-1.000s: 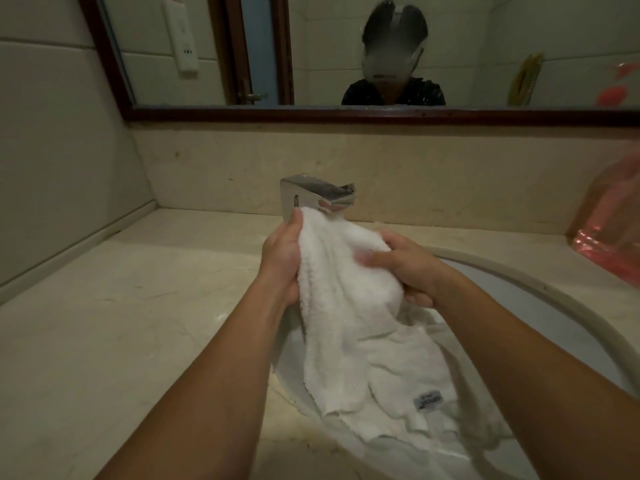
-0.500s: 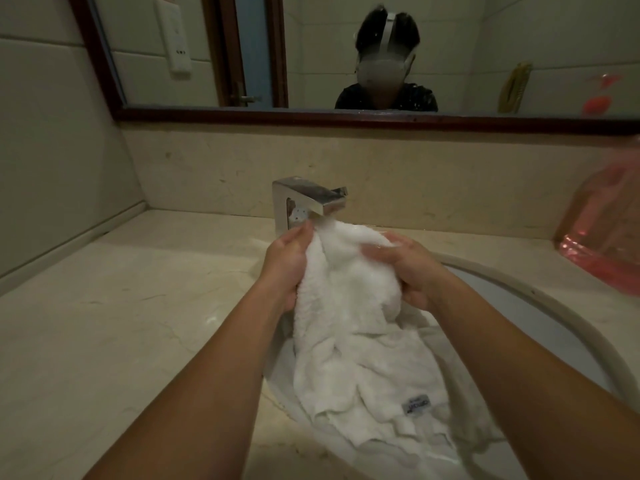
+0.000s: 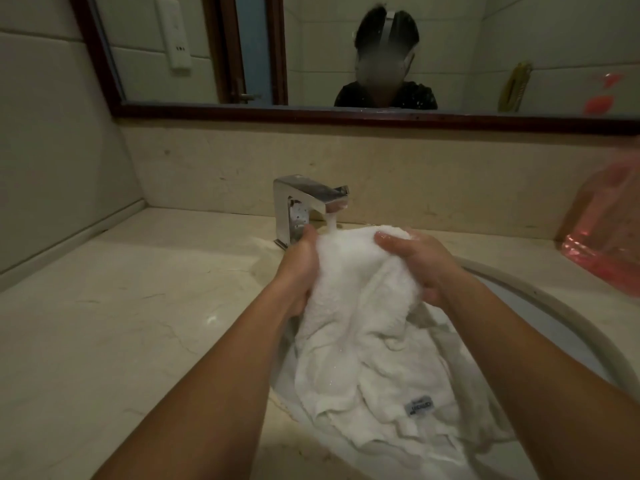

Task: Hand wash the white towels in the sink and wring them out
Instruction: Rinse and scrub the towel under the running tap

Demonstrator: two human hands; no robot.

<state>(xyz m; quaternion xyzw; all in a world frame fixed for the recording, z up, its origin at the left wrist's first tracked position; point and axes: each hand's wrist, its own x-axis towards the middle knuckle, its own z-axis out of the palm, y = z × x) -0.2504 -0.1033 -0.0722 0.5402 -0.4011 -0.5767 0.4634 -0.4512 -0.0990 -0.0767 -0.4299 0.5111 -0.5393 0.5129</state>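
Observation:
A white towel (image 3: 360, 327) with a small grey label hangs from both my hands over the round white sink (image 3: 568, 327). My left hand (image 3: 298, 268) grips its left upper edge, fingers curled round the cloth. On the right, my right hand (image 3: 419, 261) holds the towel's top fold. Water runs from the chrome tap (image 3: 304, 202) straight onto the top of the towel between my hands. The towel's lower part lies crumpled in the basin, and more white cloth lies beneath it.
A beige marble counter (image 3: 121, 323) spreads to the left of the sink. At the right edge stands a pink translucent plastic container (image 3: 606, 237). A dark-framed mirror (image 3: 346, 116) runs above the backsplash, showing a person in a dark top.
Both hands have lowered the towel's top a little below the tap spout. Water now runs from the tap onto the cloth; before, the towel covered the spout.

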